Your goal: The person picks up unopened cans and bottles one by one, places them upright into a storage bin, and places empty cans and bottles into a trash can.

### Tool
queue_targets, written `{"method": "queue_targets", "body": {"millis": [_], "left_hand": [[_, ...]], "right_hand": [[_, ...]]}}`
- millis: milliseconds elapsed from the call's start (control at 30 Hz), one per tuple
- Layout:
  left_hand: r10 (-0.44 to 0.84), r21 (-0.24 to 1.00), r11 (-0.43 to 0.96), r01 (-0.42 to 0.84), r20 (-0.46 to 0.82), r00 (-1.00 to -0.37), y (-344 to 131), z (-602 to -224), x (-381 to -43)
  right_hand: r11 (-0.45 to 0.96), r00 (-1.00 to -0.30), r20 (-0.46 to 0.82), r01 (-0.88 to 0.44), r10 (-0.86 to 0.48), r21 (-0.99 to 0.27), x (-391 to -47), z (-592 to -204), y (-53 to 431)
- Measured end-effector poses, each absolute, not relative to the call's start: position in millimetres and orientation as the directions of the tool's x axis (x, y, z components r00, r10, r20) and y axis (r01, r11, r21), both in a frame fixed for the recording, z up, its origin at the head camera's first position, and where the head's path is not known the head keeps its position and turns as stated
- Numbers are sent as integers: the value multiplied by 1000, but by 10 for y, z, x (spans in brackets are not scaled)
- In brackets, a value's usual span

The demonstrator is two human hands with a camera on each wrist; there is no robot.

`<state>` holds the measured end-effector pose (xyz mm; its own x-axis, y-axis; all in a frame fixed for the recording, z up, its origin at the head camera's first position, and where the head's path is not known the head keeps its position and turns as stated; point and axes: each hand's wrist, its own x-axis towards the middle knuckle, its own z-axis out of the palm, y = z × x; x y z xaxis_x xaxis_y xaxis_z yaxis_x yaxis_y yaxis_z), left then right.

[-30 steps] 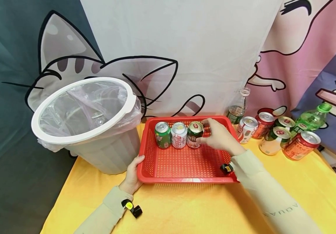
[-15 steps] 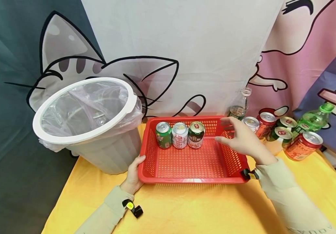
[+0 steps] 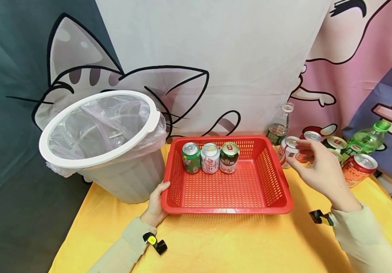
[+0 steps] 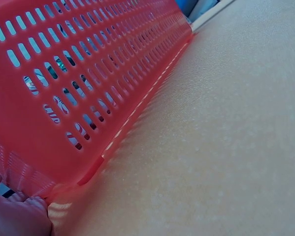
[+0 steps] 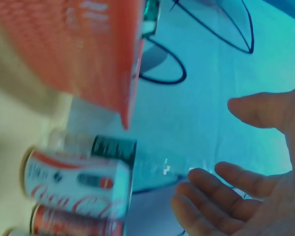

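Note:
A red plastic basket (image 3: 226,210) holds a row of cans along its back wall: a green can (image 3: 191,163), a white Coca-Cola can (image 3: 210,161) and a dark green can (image 3: 229,163). At its left end my left hand (image 3: 155,206) grips the basket, thumb over the rim and fingers underneath. To the right of the basket my right hand (image 3: 325,172) is in the air with fingers spread, holding nothing. Near it stand a second white Coca-Cola can (image 5: 73,182) and a red can (image 5: 76,221); the hand partly hides several cans in the head view.
On the left stands a grey bin (image 3: 131,178) with a white rim and a plastic bag liner. Behind the right-hand cans are a clear bottle (image 3: 278,127) and a green bottle (image 3: 364,142). An orange-red can (image 3: 359,168) is near the right edge of the yellow tablecloth (image 3: 216,242).
The right hand has let go of the dark green can in the basket and moved right, over the rim, toward the cans outside. The left hand stays on the basket.

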<state>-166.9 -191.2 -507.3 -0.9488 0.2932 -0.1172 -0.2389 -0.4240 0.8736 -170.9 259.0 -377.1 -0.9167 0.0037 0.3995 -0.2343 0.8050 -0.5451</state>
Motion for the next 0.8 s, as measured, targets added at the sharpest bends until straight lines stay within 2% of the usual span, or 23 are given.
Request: {"method": "queue_targets", "body": {"millis": [233, 500, 633, 800], "left_hand": [[305, 877, -417, -238, -112, -946, -1921, -5078, -1670], [303, 871, -431, -236, -106, -947, -1909, -5077, -1693], [299, 871, -431, -236, -109, -948, -1914, -5084, -1690], [309, 873, -428, -234, -102, -945, -1923, -5096, -1682]], "right_hand": [[837, -883, 448, -136, 140, -529, -1551, -3899, 2942], [859, -789, 526, 3, 317, -512, -1412, -4047, 3354], [846, -765, 505, 98, 401, -524, -1369, -4121, 3549], [759, -749, 396, 213, 531, -615, -1362, -4224, 3743]]}}
